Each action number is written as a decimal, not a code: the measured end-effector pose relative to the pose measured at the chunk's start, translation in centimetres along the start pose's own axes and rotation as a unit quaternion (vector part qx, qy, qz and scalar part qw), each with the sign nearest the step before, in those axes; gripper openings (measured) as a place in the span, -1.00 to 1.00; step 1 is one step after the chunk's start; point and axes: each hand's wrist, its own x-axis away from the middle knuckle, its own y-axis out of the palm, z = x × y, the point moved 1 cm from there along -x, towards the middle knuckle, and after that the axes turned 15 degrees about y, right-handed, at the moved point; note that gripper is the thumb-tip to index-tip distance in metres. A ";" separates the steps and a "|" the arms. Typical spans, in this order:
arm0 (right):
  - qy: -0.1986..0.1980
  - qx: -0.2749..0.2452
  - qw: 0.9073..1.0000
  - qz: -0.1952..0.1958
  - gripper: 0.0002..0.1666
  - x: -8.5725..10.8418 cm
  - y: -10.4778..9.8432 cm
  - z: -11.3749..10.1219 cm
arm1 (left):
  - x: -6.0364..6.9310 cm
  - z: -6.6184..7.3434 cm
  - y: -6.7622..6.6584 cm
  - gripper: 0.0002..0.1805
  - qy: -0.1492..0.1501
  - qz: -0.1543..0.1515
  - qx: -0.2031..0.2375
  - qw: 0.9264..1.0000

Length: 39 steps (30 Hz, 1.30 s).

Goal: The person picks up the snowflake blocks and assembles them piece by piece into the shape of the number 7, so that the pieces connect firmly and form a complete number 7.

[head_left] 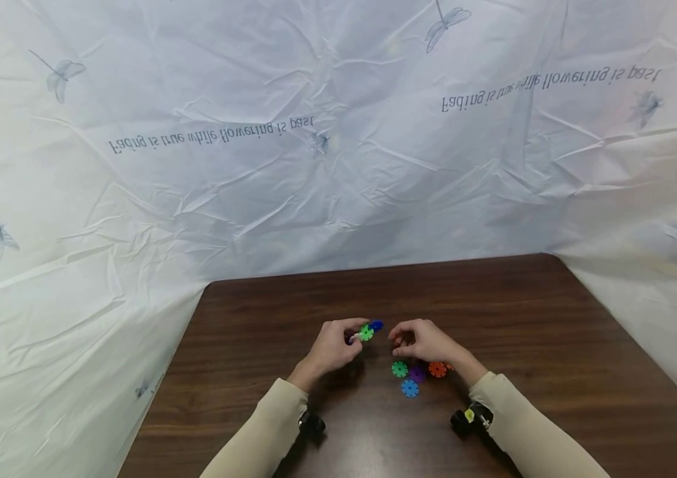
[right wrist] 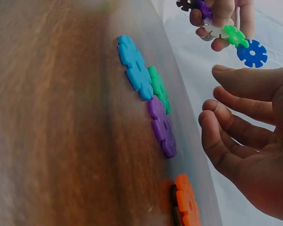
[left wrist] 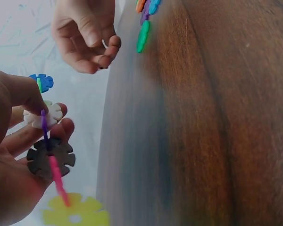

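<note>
The left hand [head_left: 332,345] is pinching the disc chain [left wrist: 61,157]; right of it, the right hand [head_left: 428,342] is hovering loosely curled, apparently empty. Linking is seemingly underway, next probably needing the loose discs [head_left: 410,388] lying below-right on the bench [head_left: 374,292].

Soft, even light fills the scene, palest on the left side of the sheet [head_left: 338,219] and greyer toward its far middle. The dark table [head_left: 493,299] carries a dull sheen near its front middle, with soft-edged shadows under the left hand [head_left: 332,346] and both sleeves [head_left: 269,428]. The head view is fairly sharp, though small discs [head_left: 410,388] lose detail. In the left wrist view a hazy reflection veils the tabletop, and the yellow disc [left wrist: 85,214] blurs; the right wrist view smears the wood grain.
</note>
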 end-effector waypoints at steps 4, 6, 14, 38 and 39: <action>-0.010 0.022 1.000 -0.017 -0.65 0.1 0.2 0.1 | 0.0 0.0 0.0 -0.52 0.003 -0.002 0.007 1.000; -0.019 0.031 0.999 -0.027 -0.64 0.1 0.3 0.2 | 0.0 0.0 -0.1 -0.52 0.001 -0.005 0.011 1.000; -0.045 0.065 0.995 -0.057 -0.62 0.4 0.9 0.6 | 0.1 0.0 0.0 -0.53 -0.009 -0.004 0.030 0.999; -0.043 0.065 0.997 -0.005 -0.81 0.3 0.4 0.0 | 0.0 0.2 0.5 -0.74 -0.031 -0.010 0.011 0.999; -0.041 0.061 0.997 0.001 -0.82 0.2 0.3 0.1 | 0.0 0.2 0.5 -0.74 -0.030 -0.011 0.012 0.999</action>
